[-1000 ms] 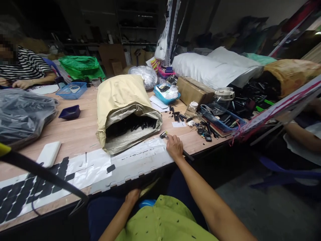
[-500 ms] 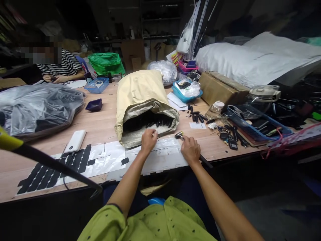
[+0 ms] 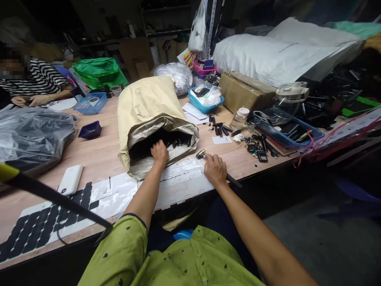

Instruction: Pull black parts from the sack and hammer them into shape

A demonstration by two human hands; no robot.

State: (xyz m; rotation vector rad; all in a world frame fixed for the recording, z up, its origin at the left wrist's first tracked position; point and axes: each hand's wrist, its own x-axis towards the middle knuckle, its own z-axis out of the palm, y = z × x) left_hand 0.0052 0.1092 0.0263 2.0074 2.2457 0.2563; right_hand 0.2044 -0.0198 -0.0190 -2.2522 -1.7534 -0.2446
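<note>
My left hand (image 3: 160,151) reaches into the mouth of a tan woven sack (image 3: 149,107) lying on its side, over the several small black parts (image 3: 178,142) inside; its fingers are hidden in the opening. My right hand (image 3: 214,170) rests near the table's front edge, closed around a small hammer (image 3: 201,154) with a metal head and a dark handle sticking out behind the palm. A white plastic sheet (image 3: 178,182) lies under both hands.
A white power bank (image 3: 70,179) and black pad sheet (image 3: 38,228) lie left. A grey plastic bag (image 3: 32,135), blue trays (image 3: 89,130), a cardboard box (image 3: 247,93), a jar (image 3: 239,118) and loose tools (image 3: 256,147) crowd the table. A person in stripes (image 3: 32,85) sits far left.
My left hand rose from below the table, crossed the white sheet and went into the sack's mouth. My right hand kept hold of the hammer.
</note>
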